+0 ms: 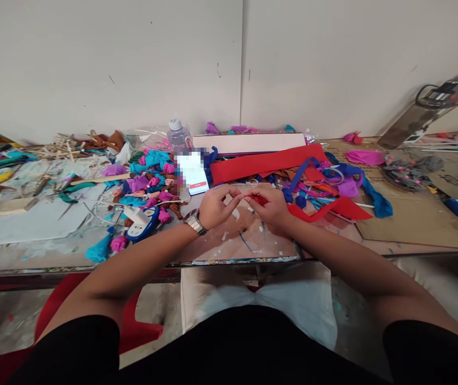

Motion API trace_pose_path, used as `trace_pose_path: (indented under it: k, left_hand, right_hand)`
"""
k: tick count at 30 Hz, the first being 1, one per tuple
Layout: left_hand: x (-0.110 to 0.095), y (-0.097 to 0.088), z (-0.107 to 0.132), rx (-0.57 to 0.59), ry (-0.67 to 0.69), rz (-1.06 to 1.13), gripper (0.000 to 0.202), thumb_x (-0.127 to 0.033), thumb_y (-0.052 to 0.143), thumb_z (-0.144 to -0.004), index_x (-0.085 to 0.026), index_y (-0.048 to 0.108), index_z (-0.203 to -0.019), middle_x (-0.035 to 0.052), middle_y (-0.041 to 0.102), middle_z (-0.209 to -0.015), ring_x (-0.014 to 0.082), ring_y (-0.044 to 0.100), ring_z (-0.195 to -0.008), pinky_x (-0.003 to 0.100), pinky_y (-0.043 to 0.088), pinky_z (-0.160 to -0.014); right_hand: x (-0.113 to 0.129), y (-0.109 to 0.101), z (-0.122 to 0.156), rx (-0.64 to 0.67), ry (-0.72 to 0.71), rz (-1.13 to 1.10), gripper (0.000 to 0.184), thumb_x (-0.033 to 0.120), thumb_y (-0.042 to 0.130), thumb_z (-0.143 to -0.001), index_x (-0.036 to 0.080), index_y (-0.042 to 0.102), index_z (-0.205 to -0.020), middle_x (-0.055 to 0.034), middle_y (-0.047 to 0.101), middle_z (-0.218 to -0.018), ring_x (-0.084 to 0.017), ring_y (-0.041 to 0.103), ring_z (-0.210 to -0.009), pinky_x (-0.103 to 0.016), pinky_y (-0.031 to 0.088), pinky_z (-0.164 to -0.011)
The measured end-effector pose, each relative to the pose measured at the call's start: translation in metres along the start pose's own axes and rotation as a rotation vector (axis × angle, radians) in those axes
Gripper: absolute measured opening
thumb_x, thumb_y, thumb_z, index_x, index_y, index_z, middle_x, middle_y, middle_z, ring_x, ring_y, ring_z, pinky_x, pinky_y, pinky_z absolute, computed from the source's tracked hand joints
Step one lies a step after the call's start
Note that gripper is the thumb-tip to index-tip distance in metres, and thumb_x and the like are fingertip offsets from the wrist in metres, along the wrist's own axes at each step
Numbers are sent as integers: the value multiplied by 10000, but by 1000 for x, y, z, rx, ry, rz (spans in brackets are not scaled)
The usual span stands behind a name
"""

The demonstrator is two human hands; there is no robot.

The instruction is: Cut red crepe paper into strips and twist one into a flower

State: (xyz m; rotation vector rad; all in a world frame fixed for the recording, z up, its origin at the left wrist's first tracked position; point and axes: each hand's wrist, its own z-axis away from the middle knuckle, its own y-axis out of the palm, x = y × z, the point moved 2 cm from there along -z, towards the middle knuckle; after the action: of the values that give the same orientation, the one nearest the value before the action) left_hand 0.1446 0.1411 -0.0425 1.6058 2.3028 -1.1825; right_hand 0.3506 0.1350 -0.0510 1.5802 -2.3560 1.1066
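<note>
My left hand (220,207), with a metal watch (195,221) on its wrist, is closed in a pinch. Its fingertips meet those of my right hand (271,204) above the middle of the table. Between them is a small gathered piece of red crepe paper (258,199), mostly covered by the right fingers. A longer red crepe strip (329,209) lies just right of my right hand; whether it joins the held piece is hidden. Behind the hands, a wide red crepe band (267,163) lies across the table.
Left of my hands stand a lit phone (192,172), a plastic bottle (180,138) and a blue-and-white power strip (144,224). Crumpled paper flowers (136,184) crowd around them. Wood sticks (72,147) are heaped further left. At right are cardboard (405,224) and a dark bottle (407,120).
</note>
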Motion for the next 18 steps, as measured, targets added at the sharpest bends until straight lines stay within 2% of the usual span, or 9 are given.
trace_pose_path:
  k: [5,14,18]
  left_hand:
    - [-1,2,1,22,-8,19,239,-390,652,-1042,-193,769,-972,27,784,-874,125,636,-690,273,484,-671]
    - [2,4,2,51,-93,109,322,-487,661,-1025,-211,828,-1024,65,834,-951,145,690,-686,283,509,-609]
    - [5,4,1,77,-127,203,320,-496,701,-1002,-208,835,-1040,68,833,-899,171,742,-730,288,535,-622]
  right_hand:
    - [0,2,0,4,26,-3,283,480,619,-1041,236,735,-957,-53,792,-886,-223,701,-826,-383,505,-805]
    - [-5,3,3,0,65,-13,260,472,665,-1022,235,739,-946,-46,803,-899,-223,722,-841,-378,508,-829]
    - [-5,3,2,10,60,-23,250,463,671,-1022,239,750,-942,-36,803,-885,-213,721,-813,-367,508,-802]
